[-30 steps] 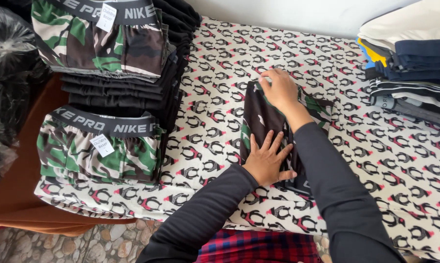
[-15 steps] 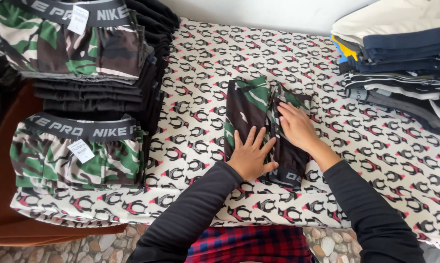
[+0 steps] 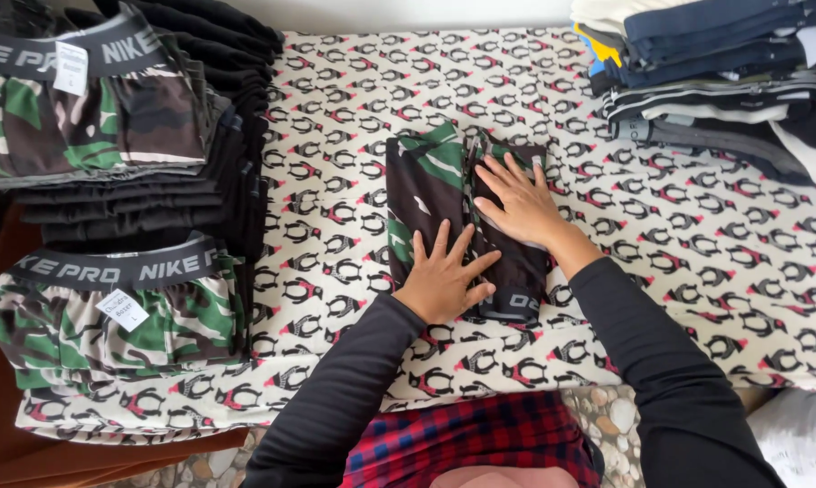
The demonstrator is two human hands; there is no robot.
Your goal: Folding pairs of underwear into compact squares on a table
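A folded pair of camouflage shorts [image 3: 426, 176], green, black and brown with a dark waistband, lies in the middle of the penguin-print cloth [image 3: 697, 262]. My left hand [image 3: 444, 276] presses flat on its near left part, fingers spread. My right hand [image 3: 516, 199] lies flat on its right half, fingers spread and pointing up-left. Both arms wear black sleeves. Neither hand grips the fabric.
Two stacks of folded camouflage and black shorts [image 3: 109, 163] with tags stand at the left. A pile of folded dark and striped garments [image 3: 724, 81] sits at the far right. A brown table edge [image 3: 1, 434] shows lower left; pebble floor below.
My right hand has slid from the far end of the shorts down toward the middle, flattening the fold. My left hand has stayed pressed on the near end.
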